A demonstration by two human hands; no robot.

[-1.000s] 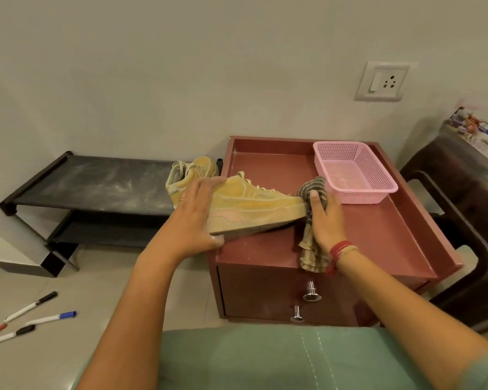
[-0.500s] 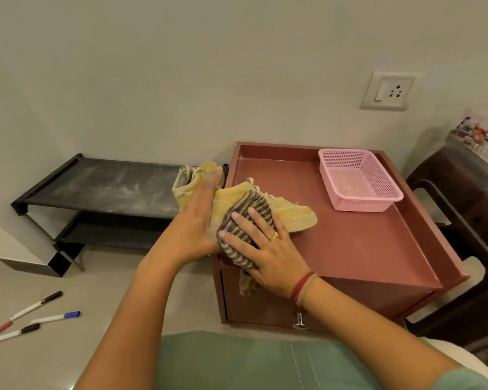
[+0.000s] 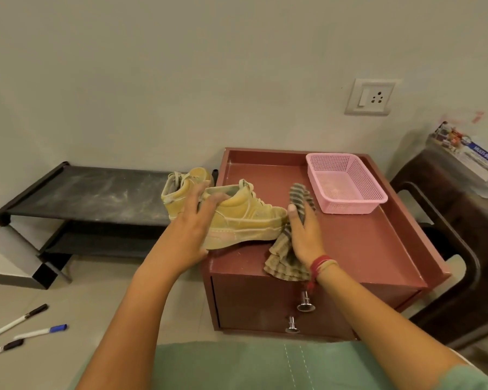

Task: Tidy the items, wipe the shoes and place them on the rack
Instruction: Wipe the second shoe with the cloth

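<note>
A dusty yellow sneaker (image 3: 245, 218) stands on the left part of the red-brown cabinet (image 3: 364, 249), toe pointing right. My left hand (image 3: 190, 235) grips its heel, with the fingers over the collar and the thumb under the sole. At the sneaker's toe, my right hand (image 3: 304, 235) holds a striped cloth (image 3: 282, 260), which hangs down to the cabinet's front edge. The second yellow sneaker (image 3: 181, 192) sits on the right end of the black two-shelf shoe rack (image 3: 96, 192), just behind my left hand.
A pink mesh basket (image 3: 347, 184) sits at the cabinet's back right. Three markers (image 3: 20, 319) lie on the floor at lower left. A dark chair (image 3: 462, 249) with a printed box (image 3: 468, 153) on it stands right of the cabinet. The rack's top shelf is dusty.
My right hand has slid the cloth from the sneaker's side back to its toe. My left hand keeps its grip on the heel.
</note>
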